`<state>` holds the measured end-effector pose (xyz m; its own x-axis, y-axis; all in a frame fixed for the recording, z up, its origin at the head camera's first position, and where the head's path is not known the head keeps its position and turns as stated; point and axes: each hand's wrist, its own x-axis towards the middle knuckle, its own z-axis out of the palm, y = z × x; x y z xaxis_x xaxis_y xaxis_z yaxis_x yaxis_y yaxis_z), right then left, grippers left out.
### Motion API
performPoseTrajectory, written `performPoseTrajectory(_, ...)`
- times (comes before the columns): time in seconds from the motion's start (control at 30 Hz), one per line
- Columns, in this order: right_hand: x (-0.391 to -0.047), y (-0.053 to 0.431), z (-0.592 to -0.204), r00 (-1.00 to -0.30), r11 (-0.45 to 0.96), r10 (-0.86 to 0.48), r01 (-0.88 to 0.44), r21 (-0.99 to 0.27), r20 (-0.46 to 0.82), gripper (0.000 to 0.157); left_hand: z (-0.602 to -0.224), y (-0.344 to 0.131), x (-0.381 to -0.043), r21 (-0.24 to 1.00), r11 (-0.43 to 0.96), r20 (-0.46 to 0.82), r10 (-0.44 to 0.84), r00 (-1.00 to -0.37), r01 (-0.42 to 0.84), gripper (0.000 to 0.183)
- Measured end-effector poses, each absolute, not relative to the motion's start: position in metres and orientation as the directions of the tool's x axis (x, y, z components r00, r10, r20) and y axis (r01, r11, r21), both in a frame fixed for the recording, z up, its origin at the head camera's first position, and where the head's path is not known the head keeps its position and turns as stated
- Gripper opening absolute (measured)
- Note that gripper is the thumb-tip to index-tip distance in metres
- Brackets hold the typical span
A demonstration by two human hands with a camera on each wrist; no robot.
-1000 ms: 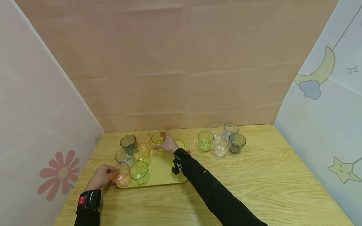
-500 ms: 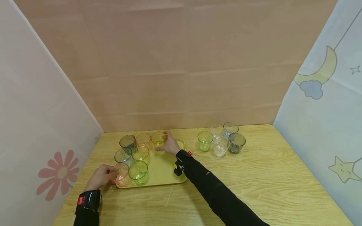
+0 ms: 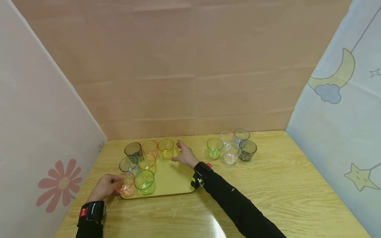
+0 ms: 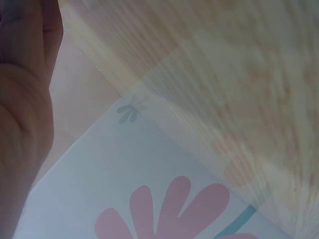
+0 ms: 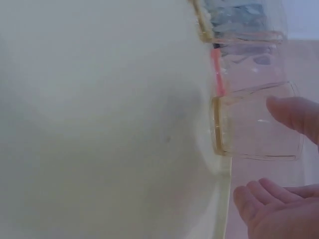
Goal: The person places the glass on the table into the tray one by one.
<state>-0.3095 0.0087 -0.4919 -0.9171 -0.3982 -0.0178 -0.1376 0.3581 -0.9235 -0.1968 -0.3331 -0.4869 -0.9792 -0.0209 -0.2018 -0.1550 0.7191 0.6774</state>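
Several coloured clear glasses stand upright on a yellow tray (image 3: 175, 178). At its front left corner, my left hand (image 3: 104, 186) grips the side of a pink glass (image 3: 128, 186), fingertips showing through the wall. My right hand (image 3: 187, 157) is spread just right of a yellow glass (image 3: 165, 150) at the back of the tray, thumb and fingers apart. In the right wrist view, that yellow glass (image 5: 256, 124) lies between thumb and fingers with gaps around it. The left wrist view shows part of my left hand (image 4: 25, 94) at its edge, without its fingertips.
Beside the yellow glass are another pink glass (image 3: 149, 147) and a dark grey one (image 3: 133, 150); blue (image 3: 128, 164), amber (image 3: 147, 162) and green (image 3: 144, 181) glasses stand nearer. Right of the tray, a green glass (image 3: 214, 148) stands by clear (image 3: 231, 155), blue and grey (image 3: 247, 150) ones.
My right hand has let go of the yellow glass and drawn back to the right, its fingers opening. My left hand has stayed at the pink glass.
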Motion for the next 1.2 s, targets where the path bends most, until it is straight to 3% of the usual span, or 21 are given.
performPoseTrajectory(0.17,-0.302,0.018,-0.491,-0.919,0.385,-0.393,-0.189,-0.903,0.025,0.091,-0.488,-0.333,-0.197,0.673,0.724,-0.194,-0.024,-0.981,-0.151,0.016)
performPoseTrajectory(0.53,-0.284,0.049,-0.47,-0.914,0.333,-0.338,-0.34,-0.879,0.225,0.068,-0.49,-0.335,-0.196,0.677,0.719,-0.196,-0.027,-0.98,-0.155,0.016)
performPoseTrajectory(1.0,-0.282,0.109,-0.466,-0.924,0.289,-0.24,-0.361,-0.887,0.297,0.059,-0.491,-0.332,-0.195,0.691,0.704,-0.206,-0.026,-0.978,-0.164,0.017)
performPoseTrajectory(1.2,-0.324,0.166,-0.527,-0.858,0.29,-0.167,-0.514,-0.807,0.486,0.059,-0.491,-0.332,-0.194,0.689,0.713,-0.183,-0.005,-0.983,-0.132,0.016)
